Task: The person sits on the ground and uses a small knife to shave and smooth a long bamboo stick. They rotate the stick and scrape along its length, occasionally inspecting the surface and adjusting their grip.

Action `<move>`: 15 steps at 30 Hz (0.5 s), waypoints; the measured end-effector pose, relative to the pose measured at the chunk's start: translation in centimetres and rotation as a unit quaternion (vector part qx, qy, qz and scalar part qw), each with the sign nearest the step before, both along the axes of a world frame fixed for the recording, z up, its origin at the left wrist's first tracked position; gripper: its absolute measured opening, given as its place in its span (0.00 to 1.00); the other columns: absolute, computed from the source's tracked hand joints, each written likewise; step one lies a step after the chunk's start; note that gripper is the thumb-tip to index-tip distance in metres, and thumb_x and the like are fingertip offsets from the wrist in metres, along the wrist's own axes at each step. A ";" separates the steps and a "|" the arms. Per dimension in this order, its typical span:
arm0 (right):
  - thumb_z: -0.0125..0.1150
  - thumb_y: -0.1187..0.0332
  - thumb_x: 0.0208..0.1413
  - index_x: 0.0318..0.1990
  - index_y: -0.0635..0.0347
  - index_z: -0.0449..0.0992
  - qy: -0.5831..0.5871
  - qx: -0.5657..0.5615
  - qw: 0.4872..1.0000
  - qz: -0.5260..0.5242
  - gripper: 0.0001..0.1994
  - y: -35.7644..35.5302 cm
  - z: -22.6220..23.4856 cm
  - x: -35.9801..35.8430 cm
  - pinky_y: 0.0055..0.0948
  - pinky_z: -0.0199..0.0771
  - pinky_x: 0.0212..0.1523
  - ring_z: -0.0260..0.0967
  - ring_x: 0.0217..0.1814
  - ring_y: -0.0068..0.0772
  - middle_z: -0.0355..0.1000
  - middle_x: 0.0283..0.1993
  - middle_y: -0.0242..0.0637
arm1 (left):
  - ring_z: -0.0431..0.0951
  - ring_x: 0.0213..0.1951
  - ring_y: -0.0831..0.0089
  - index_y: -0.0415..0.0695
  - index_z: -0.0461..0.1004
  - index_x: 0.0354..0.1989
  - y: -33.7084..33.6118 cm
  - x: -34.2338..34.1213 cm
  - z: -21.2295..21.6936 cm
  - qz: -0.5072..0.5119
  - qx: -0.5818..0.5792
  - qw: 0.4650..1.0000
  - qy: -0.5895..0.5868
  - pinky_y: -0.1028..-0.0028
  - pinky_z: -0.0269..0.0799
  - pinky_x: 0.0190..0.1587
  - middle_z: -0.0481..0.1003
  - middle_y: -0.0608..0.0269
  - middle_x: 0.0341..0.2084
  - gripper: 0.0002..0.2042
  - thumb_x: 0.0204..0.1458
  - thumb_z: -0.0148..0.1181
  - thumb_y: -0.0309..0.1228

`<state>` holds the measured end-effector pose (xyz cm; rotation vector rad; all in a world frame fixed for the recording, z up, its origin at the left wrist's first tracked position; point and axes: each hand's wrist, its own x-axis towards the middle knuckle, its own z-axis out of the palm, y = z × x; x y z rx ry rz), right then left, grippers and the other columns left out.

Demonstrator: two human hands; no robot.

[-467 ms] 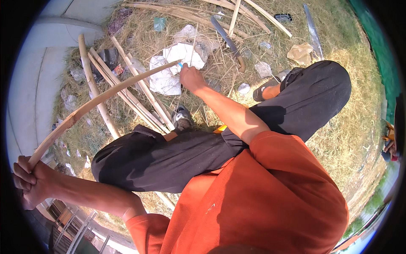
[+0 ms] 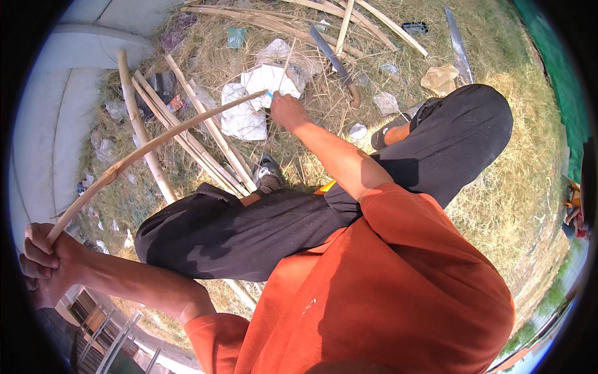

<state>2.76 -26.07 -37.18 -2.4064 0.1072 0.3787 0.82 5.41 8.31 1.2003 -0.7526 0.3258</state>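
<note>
1. Strip of slender pale-tan wood [image 2: 149, 144] ran from between eight and nine o'clock to just short of twelve, over dry straw-coloured grass [image 2: 511, 187].
2. The left hand [image 2: 51, 265] gripped its lower end, past eight o'clock; a firm hold there would likely have steadied the length.
3. The right hand [image 2: 288, 111], near twelve, was clenched around a small light-blue object [image 2: 270, 95], mostly hidden, beside the far tip; contact could not be told.
4. Light, even pressure seemed safest.

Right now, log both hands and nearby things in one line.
left hand: gripping wooden strip at one end | right hand: closed on small blue item by other end | nearby: knife, white pieces
</note>
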 end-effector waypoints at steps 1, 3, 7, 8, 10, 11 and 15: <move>0.41 0.69 0.57 0.44 0.68 0.69 -0.004 -0.004 1.000 -0.006 0.14 0.1 -0.4 0.1 0.48 0.73 0.44 0.73 0.43 0.59 0.73 0.38 0.63 | 0.48 0.06 0.83 0.55 0.52 0.09 -0.4 0.0 0.1 -0.018 0.004 1.000 -0.005 0.79 0.43 0.16 0.51 0.74 0.02 0.15 0.45 0.46 0.37; 0.40 0.69 0.58 0.44 0.68 0.69 -0.005 -0.016 1.000 -0.013 0.13 0.1 -0.2 -0.3 0.49 0.74 0.44 0.73 0.42 0.60 0.73 0.37 0.63 | 0.48 0.06 0.83 0.55 0.53 0.09 -0.4 0.1 0.1 -0.048 -0.003 0.999 0.017 0.79 0.44 0.16 0.52 0.73 0.02 0.16 0.45 0.46 0.40; 0.41 0.68 0.59 0.43 0.68 0.68 -0.007 0.063 0.998 -0.026 0.13 0.2 3.1 -0.7 0.50 0.73 0.43 0.73 0.40 0.62 0.72 0.35 0.64 | 0.48 0.05 0.82 0.55 0.54 0.07 0.2 -0.5 -0.4 -0.040 -0.029 0.998 0.025 0.79 0.44 0.15 0.53 0.73 0.01 0.17 0.44 0.46 0.44; 0.41 0.68 0.59 0.43 0.68 0.68 -0.011 0.072 0.997 -0.028 0.13 0.5 2.9 -1.0 0.51 0.73 0.43 0.72 0.39 0.64 0.72 0.33 0.64 | 0.48 0.05 0.81 0.54 0.54 0.07 0.1 -0.5 -0.5 -0.058 -0.034 0.997 0.025 0.79 0.44 0.15 0.53 0.73 0.01 0.17 0.44 0.46 0.44; 0.42 0.67 0.59 0.42 0.69 0.67 -0.024 0.075 0.997 -0.027 0.13 0.7 2.1 -1.2 0.51 0.73 0.43 0.72 0.38 0.65 0.72 0.31 0.64 | 0.48 0.05 0.81 0.54 0.55 0.07 0.3 -0.6 -0.5 -0.063 -0.038 0.997 0.029 0.79 0.43 0.16 0.52 0.73 0.01 0.17 0.43 0.47 0.44; 0.42 0.67 0.59 0.42 0.69 0.67 -0.032 0.069 0.997 -0.023 0.13 0.6 1.8 -0.9 0.51 0.73 0.42 0.72 0.38 0.65 0.72 0.31 0.64 | 0.48 0.06 0.81 0.54 0.55 0.07 0.7 -0.7 -0.4 -0.050 -0.036 0.998 0.032 0.79 0.43 0.16 0.52 0.73 0.01 0.17 0.42 0.47 0.44; 0.42 0.67 0.59 0.42 0.69 0.67 -0.014 0.041 0.999 -0.020 0.13 1.4 1.1 -1.0 0.50 0.73 0.44 0.73 0.39 0.64 0.73 0.32 0.63 | 0.48 0.06 0.81 0.53 0.59 0.08 1.6 -0.3 -0.2 0.020 -0.042 0.998 0.037 0.78 0.43 0.15 0.52 0.72 0.02 0.14 0.41 0.49 0.41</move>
